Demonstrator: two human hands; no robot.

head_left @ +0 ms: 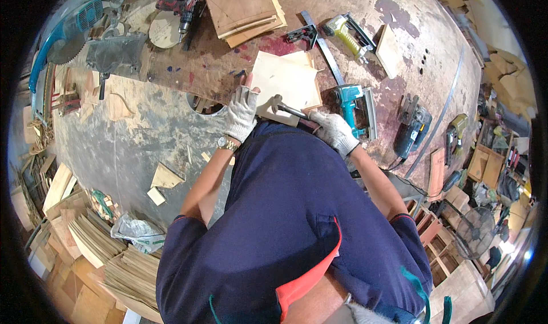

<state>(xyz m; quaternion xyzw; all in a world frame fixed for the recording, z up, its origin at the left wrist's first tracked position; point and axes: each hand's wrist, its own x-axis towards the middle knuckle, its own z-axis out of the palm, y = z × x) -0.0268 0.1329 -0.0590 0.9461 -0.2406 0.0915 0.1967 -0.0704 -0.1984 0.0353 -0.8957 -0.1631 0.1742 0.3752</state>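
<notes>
White gloves (245, 102) covered both hands, with some fingertips bare on the left. The right hand (334, 132) had its grip clenched around the handle of a hammer (292, 112), whose metal head was over the near part of some pale boards (285, 80), just in front of the person's body; whether it touched the wood could not be told. The left hand (242, 113) had its grip released, fingers stretched out at the boards' left edge. A watch (227, 144) circled the left wrist.

The boards lay slightly fanned on the stained counter (188, 70). To their right, near the right hand, was a teal nail gun (349, 102); a metal rule (326, 53) slanted away beyond it. Farther off lay a lime nail gun (349, 36) and, near its tip, a small panel (389, 51). A black-and-blue power tool (419, 133) lay farther right. Beyond the boards was a brown stack (240, 7), with a drill (184, 17) to its left. At the far left stood a saw (67, 47) with a toothed blade.
</notes>
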